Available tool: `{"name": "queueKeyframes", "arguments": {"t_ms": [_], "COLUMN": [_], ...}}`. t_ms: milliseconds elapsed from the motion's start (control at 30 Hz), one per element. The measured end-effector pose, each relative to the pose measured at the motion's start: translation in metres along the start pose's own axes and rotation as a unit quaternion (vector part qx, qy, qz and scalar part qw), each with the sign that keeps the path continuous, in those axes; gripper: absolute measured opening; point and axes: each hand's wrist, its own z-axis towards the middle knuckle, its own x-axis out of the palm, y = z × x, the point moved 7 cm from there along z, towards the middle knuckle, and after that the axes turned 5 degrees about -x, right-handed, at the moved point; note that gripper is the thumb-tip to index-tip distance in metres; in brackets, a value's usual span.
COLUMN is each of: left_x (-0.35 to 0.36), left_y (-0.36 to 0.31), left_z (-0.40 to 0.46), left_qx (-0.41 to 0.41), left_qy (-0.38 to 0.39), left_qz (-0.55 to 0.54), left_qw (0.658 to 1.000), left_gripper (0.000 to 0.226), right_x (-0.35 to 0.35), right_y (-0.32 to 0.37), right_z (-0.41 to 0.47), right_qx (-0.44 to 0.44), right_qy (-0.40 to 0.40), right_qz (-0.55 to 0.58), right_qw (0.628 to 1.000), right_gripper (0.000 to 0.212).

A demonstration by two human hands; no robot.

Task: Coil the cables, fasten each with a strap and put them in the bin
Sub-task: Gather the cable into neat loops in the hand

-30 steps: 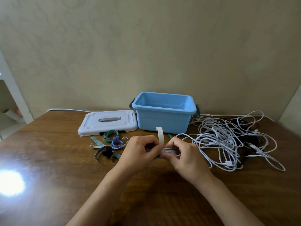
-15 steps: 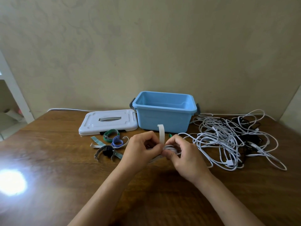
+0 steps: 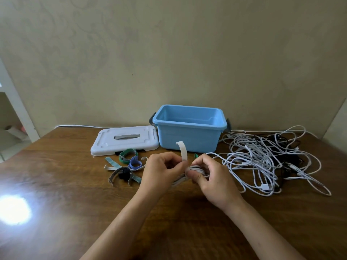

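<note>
The coiled cable (image 3: 195, 170) lies at frame centre, slanting lower left to upper right, clamped in the right hand (image 3: 212, 177). The strap (image 3: 183, 152) rises from it, pinched by the left hand (image 3: 161, 169). The bin (image 3: 189, 136) sits just above.

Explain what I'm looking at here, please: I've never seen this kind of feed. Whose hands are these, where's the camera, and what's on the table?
There is no machine: a person works bare-handed, and the one camera sits on their head, looking forward and down. The left hand pinches a white strap that sticks upward. The right hand grips a small coiled white cable. On the wooden table stand an open blue bin, with its white lid lying flat beside it. Spare coloured straps lie in front of the lid. A tangle of white and black cables lies on the right.
</note>
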Motion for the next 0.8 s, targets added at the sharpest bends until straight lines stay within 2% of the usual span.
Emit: {"name": "queueKeyframes", "arguments": {"t_ms": [100,267,367,533,800], "left_x": [-0.001,0.003,0.004,0.006,0.006], "left_y": [-0.004,-0.013,-0.010,-0.009,-0.011], "left_z": [-0.001,-0.003,-0.001,-0.001,-0.003], "left_qx": [0.030,0.102,0.089,0.083,0.111], "left_qy": [0.002,0.028,0.054,0.053,0.041], "left_qz": [0.011,0.110,0.134,0.124,0.128], "left_qw": [1.000,0.988,0.986,0.987,0.985], "left_gripper": [0.002,0.009,0.011,0.012,0.007], "right_x": [-0.001,-0.002,-0.001,-0.001,0.001], "right_y": [0.000,-0.006,-0.009,-0.010,-0.017], "right_z": [0.000,0.001,0.000,0.001,0.004], "right_qx": [0.012,0.036,0.037,0.034,0.072], "right_qy": [-0.008,-0.009,0.011,0.020,0.033], "right_qz": [0.014,0.032,0.039,0.036,0.114], "right_qw": [1.000,0.999,0.998,0.999,0.990], "right_gripper": [0.013,0.013,0.014,0.027,0.017]}}
